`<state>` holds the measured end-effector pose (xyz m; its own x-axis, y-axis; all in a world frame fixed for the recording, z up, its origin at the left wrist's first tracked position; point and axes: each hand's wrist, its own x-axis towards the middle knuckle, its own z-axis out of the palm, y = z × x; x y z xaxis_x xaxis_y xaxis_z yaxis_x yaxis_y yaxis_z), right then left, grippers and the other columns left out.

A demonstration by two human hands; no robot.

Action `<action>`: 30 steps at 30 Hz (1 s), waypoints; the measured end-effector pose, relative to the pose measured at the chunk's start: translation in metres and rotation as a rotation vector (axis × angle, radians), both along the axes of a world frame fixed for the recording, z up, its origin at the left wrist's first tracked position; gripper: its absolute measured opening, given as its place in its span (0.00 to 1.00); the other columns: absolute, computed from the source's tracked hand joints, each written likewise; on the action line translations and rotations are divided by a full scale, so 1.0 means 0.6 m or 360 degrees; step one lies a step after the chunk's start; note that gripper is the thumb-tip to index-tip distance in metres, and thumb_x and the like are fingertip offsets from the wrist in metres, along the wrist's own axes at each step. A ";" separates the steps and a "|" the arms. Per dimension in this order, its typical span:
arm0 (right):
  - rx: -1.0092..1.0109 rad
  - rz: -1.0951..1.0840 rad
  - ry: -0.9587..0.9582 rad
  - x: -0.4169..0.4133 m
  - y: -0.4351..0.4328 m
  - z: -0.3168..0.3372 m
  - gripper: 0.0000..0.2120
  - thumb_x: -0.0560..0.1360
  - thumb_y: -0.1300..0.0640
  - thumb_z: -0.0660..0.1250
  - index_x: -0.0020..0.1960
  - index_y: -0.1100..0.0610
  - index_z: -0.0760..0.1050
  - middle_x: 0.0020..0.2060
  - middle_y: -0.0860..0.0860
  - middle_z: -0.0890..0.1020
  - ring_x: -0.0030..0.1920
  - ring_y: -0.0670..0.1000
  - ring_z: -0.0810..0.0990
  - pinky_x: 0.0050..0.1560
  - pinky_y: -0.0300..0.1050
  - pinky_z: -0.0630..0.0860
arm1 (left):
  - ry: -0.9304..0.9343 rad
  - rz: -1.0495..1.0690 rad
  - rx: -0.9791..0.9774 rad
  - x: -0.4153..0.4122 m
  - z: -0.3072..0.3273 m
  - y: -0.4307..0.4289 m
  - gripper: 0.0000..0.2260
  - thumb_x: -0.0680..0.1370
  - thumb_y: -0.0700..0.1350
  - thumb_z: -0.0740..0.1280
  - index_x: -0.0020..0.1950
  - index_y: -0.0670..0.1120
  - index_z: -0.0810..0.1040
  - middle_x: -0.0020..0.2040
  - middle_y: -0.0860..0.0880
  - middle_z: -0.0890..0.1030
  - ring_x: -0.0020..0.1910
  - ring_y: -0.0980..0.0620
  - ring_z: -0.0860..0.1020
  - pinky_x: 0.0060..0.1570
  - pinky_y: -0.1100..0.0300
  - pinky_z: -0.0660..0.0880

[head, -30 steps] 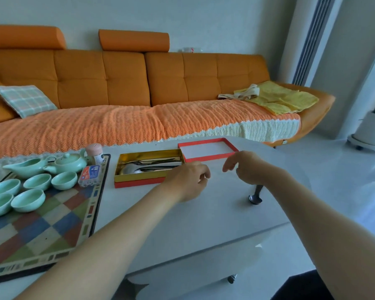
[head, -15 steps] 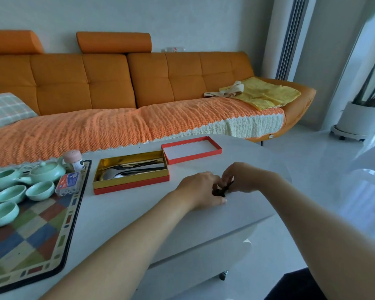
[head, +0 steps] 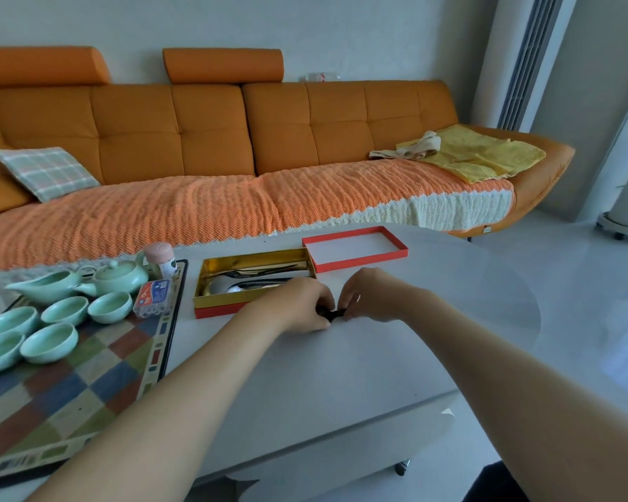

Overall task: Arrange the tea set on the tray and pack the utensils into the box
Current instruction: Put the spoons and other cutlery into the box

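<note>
1. Head view: both hands have come together since a second ago, when the right hand (head: 368,297) hung over a spoon lying alone on the counter (head: 396,356). That spot is now bare.
2. Left hand (head: 301,302) and right hand meet; fingers (head: 345,311) of both pinch a small dark utensil (head: 329,313), mostly hidden.
3. Box (head: 211,311) sits just beyond, open, with cutlery inside; lid (head: 356,260) behind it.
4. Tea set (head: 66,306) is on the tray (head: 153,364).
5. Judgement: last stray piece; boxing comes next.
</note>
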<state>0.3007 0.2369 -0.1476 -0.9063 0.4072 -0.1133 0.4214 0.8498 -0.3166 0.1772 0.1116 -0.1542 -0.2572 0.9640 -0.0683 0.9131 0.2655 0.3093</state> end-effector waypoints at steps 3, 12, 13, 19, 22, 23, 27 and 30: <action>0.0011 0.0091 0.0031 -0.036 -0.019 0.005 0.11 0.75 0.55 0.73 0.56 0.50 0.85 0.52 0.48 0.83 0.52 0.49 0.79 0.54 0.42 0.78 | 0.0075 0.0025 -0.0047 -0.029 0.012 -0.026 0.16 0.73 0.50 0.73 0.61 0.51 0.81 0.56 0.54 0.81 0.51 0.54 0.78 0.48 0.64 0.74; -0.0026 0.0030 0.0451 -0.109 -0.035 0.035 0.07 0.77 0.53 0.70 0.52 0.48 0.85 0.42 0.43 0.81 0.41 0.44 0.77 0.40 0.40 0.74 | -0.0151 0.0280 0.0412 -0.107 0.033 -0.074 0.09 0.78 0.52 0.68 0.56 0.53 0.82 0.51 0.55 0.80 0.50 0.55 0.77 0.51 0.57 0.74; -0.0019 -0.0001 0.0503 -0.117 -0.035 0.034 0.07 0.78 0.53 0.69 0.53 0.49 0.84 0.39 0.42 0.79 0.37 0.43 0.75 0.37 0.39 0.72 | -0.0172 0.0317 0.0517 -0.118 0.032 -0.077 0.07 0.79 0.50 0.67 0.55 0.53 0.82 0.50 0.55 0.79 0.48 0.55 0.77 0.48 0.57 0.73; -0.0053 -0.0082 0.0679 -0.170 -0.041 0.017 0.12 0.80 0.60 0.62 0.56 0.51 0.83 0.44 0.49 0.81 0.39 0.54 0.80 0.41 0.52 0.78 | -0.0331 0.0581 0.0891 -0.178 0.011 -0.081 0.05 0.81 0.47 0.64 0.49 0.53 0.80 0.41 0.58 0.79 0.40 0.60 0.76 0.36 0.64 0.67; -0.0073 -0.0120 0.0715 -0.198 -0.042 0.002 0.14 0.80 0.62 0.61 0.57 0.50 0.82 0.46 0.49 0.80 0.38 0.52 0.79 0.39 0.49 0.77 | -0.0189 0.0646 0.0880 -0.198 -0.008 -0.082 0.05 0.81 0.47 0.65 0.53 0.53 0.80 0.47 0.54 0.80 0.46 0.53 0.78 0.42 0.58 0.72; -0.0085 -0.0136 0.0701 -0.207 -0.042 -0.003 0.14 0.80 0.62 0.60 0.56 0.49 0.81 0.45 0.49 0.81 0.35 0.52 0.78 0.37 0.48 0.77 | -0.0036 0.0630 0.0888 -0.203 -0.015 -0.082 0.07 0.80 0.47 0.66 0.56 0.53 0.80 0.52 0.52 0.80 0.52 0.51 0.77 0.47 0.56 0.72; -0.0026 -0.0208 0.0594 -0.232 -0.046 -0.015 0.12 0.80 0.58 0.61 0.53 0.47 0.82 0.43 0.47 0.82 0.34 0.48 0.76 0.34 0.42 0.72 | 0.0166 0.0395 0.0817 -0.209 -0.027 -0.080 0.12 0.81 0.49 0.64 0.63 0.51 0.79 0.61 0.52 0.76 0.62 0.50 0.71 0.58 0.54 0.69; 0.0058 -0.0182 0.0482 -0.238 -0.049 -0.019 0.12 0.80 0.54 0.61 0.55 0.47 0.83 0.48 0.46 0.83 0.41 0.48 0.78 0.39 0.43 0.75 | 0.0180 0.0361 0.0470 -0.209 -0.040 -0.080 0.16 0.82 0.55 0.58 0.65 0.54 0.79 0.68 0.54 0.74 0.67 0.50 0.70 0.65 0.51 0.67</action>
<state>0.1579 0.2075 -0.1590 -0.8446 0.5074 0.1708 0.4064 0.8154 -0.4123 0.0516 0.0636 -0.1781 -0.4562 0.8556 0.2445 0.8741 0.3794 0.3033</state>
